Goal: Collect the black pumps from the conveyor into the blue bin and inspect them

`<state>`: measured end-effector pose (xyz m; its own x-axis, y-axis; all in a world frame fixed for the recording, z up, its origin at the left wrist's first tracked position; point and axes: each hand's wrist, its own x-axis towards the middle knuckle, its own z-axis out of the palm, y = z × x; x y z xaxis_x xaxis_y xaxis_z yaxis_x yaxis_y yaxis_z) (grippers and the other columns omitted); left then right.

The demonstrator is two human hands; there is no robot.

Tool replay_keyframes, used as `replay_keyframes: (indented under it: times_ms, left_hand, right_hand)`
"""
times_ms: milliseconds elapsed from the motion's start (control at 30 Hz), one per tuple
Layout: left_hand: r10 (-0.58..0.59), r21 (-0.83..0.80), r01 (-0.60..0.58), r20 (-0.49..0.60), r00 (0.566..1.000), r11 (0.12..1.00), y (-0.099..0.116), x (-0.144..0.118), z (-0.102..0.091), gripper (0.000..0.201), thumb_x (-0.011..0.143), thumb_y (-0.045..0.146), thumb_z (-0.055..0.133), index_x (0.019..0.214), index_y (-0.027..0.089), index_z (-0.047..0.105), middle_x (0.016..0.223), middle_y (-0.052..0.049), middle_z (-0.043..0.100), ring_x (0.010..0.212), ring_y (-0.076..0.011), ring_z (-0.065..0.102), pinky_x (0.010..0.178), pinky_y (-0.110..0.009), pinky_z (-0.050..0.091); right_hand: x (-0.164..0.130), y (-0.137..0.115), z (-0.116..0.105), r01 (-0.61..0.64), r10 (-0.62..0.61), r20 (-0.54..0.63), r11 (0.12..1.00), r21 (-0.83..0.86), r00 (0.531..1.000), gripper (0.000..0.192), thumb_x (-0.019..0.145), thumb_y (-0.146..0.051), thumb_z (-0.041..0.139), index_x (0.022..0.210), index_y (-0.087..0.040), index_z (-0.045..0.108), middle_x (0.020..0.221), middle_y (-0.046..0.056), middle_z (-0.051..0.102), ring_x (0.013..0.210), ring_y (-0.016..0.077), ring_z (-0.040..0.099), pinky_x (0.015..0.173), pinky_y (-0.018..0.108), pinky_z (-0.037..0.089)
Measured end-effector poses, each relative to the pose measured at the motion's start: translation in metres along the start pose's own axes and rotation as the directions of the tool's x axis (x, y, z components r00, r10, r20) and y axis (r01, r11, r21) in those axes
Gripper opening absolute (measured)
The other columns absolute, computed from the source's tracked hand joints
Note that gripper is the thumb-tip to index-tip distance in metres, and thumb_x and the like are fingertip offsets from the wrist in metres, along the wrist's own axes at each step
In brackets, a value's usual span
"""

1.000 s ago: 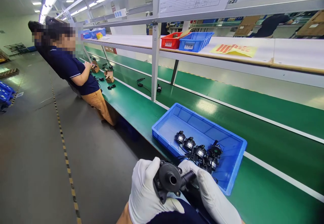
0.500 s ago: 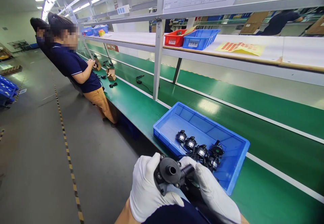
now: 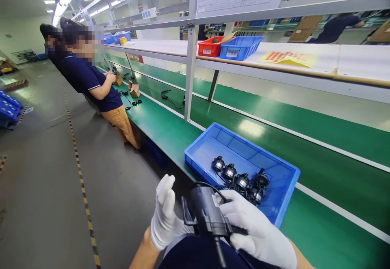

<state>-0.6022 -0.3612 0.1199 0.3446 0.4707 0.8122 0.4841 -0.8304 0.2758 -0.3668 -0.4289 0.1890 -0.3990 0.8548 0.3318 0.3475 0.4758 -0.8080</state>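
Close to my body is a black water pump [image 3: 207,210] with a cylindrical body, a bracket on its left side and a black cable looping over its top. Its narrow spout points down toward me. My right hand [image 3: 254,224], in a white glove, grips the pump from the right. On the other side my left hand [image 3: 167,212], also gloved in white, is open beside the bracket with its fingers raised off the pump. Just beyond, a blue bin [image 3: 198,157] holds several similar black pumps [image 3: 243,182] with pale labels.
The bin stands on a green bench [image 3: 164,133]. A metal post [image 3: 190,72] rises behind it to a shelf with a red box [image 3: 209,48], a blue box [image 3: 240,48] and a yellow sticker sheet [image 3: 288,58]. Co-workers [image 3: 88,78] stand farther along, near small cartons [image 3: 134,89].
The pump has been turned, so its round face with the central port no longer faces up and its side shows. My left hand has let go and opened; my right hand keeps hold.
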Motion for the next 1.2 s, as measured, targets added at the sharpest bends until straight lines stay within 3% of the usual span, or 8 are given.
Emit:
replay_keyframes:
  times_ms: [100, 267, 400, 533, 733, 900, 1033, 1200]
  left_hand:
    - [-0.074, -0.085, 0.082, 0.094, 0.993, 0.993, -0.012, -0.013, -0.004, 0.124, 0.07, 0.082, 0.064, 0.16, 0.015, 0.01, 0.147, -0.025, 0.04, 0.134, -0.0396, 0.049, 0.104, -0.058, 0.05]
    - [-0.34, -0.265, 0.42, 0.298, 0.892, 0.868, -0.006, -0.019, -0.012, 0.084, 0.093, 0.075, 0.028, 0.157, 0.021, 0.023, 0.148, -0.021, 0.045, 0.132, -0.0319, 0.054, 0.108, -0.051, 0.047]
    - [-0.482, -0.345, 0.596, 0.364, 0.797, 0.725, 0.008, -0.009, -0.016, 0.052, 0.103, 0.054, 0.032, 0.143, 0.024, 0.046, 0.132, -0.013, 0.061, 0.122, -0.0254, 0.061, 0.107, -0.046, 0.047]
    - [-0.56, -0.4, 0.71, 0.437, 0.704, 0.58, 0.018, 0.005, -0.02, 0.049, 0.104, 0.051, 0.029, 0.14, 0.026, 0.05, 0.133, -0.011, 0.062, 0.114, -0.023, 0.065, 0.101, -0.042, 0.051]
    - [-0.509, -0.394, 0.775, 0.591, 0.626, 0.494, 0.023, 0.023, -0.02, 0.068, 0.095, 0.064, 0.046, 0.149, 0.023, 0.041, 0.151, -0.014, 0.05, 0.139, -0.0302, 0.048, 0.117, -0.051, 0.04]
    - [-0.516, -0.522, 0.839, 0.683, 0.517, 0.15, 0.018, 0.016, 0.006, 0.06, 0.099, 0.066, 0.027, 0.129, 0.024, 0.058, 0.119, -0.011, 0.069, 0.115, -0.0283, 0.065, 0.102, -0.056, 0.052]
    - [-0.516, -0.534, 0.838, 0.691, 0.507, 0.109, 0.02, -0.001, 0.024, 0.061, 0.092, 0.074, 0.039, 0.121, 0.026, 0.062, 0.084, -0.009, 0.07, 0.08, -0.0277, 0.071, 0.069, -0.049, 0.06]
    - [-0.5, -0.571, 0.819, 0.695, 0.517, 0.053, 0.02, -0.008, 0.028, 0.066, 0.086, 0.079, 0.045, 0.118, 0.024, 0.061, 0.08, -0.008, 0.068, 0.072, -0.0261, 0.07, 0.063, -0.046, 0.059]
  right_hand:
    - [-0.004, 0.005, 0.009, -0.175, 0.226, -0.134, 0.934, 0.311, 0.965, 0.057, 0.092, -0.074, 0.044, 0.075, -0.024, 0.065, 0.079, 0.006, 0.068, 0.081, 0.0235, 0.063, 0.075, 0.038, 0.054]
    - [0.0, 0.028, 0.035, -0.328, 0.766, -0.067, 0.351, 0.877, 0.64, 0.071, 0.073, -0.086, 0.057, 0.052, -0.022, 0.035, 0.043, -0.006, 0.036, 0.036, 0.0079, 0.033, 0.037, 0.023, 0.035]
    - [0.014, 0.039, 0.04, -0.346, 0.787, 0.021, 0.246, 0.905, 0.616, 0.084, 0.061, -0.091, 0.061, 0.049, -0.023, 0.015, 0.039, -0.01, 0.023, 0.028, 0.0012, 0.014, 0.028, 0.016, 0.01]
    - [0.023, 0.033, 0.037, -0.389, 0.786, 0.088, 0.203, 0.899, 0.613, 0.084, 0.059, -0.089, 0.067, 0.048, -0.022, 0.016, 0.036, -0.011, 0.026, 0.025, 0.0004, 0.016, 0.027, 0.016, 0.009]
    - [0.029, 0.002, 0.04, -0.602, 0.78, -0.05, 0.52, 0.605, 0.624, 0.077, 0.092, -0.077, 0.038, 0.039, -0.022, 0.039, 0.032, -0.004, 0.034, 0.034, 0.0069, 0.034, 0.044, 0.023, 0.034]
    - [0.028, -0.011, 0.048, -0.545, 0.642, -0.081, 0.706, 0.453, 0.763, 0.071, 0.086, -0.086, 0.036, 0.051, -0.024, 0.041, 0.044, -0.002, 0.044, 0.041, 0.0111, 0.037, 0.047, 0.027, 0.034]
    - [0.02, -0.016, 0.052, -0.529, 0.611, -0.136, 0.759, 0.379, 0.78, 0.064, 0.09, -0.078, 0.041, 0.056, -0.024, 0.042, 0.051, -0.003, 0.043, 0.047, 0.0116, 0.035, 0.047, 0.026, 0.033]
    - [0.021, -0.018, 0.053, -0.617, 0.684, -0.085, 0.699, 0.363, 0.725, 0.057, 0.087, -0.074, 0.044, 0.059, -0.025, 0.047, 0.053, 0.0, 0.053, 0.049, 0.0151, 0.046, 0.048, 0.027, 0.041]
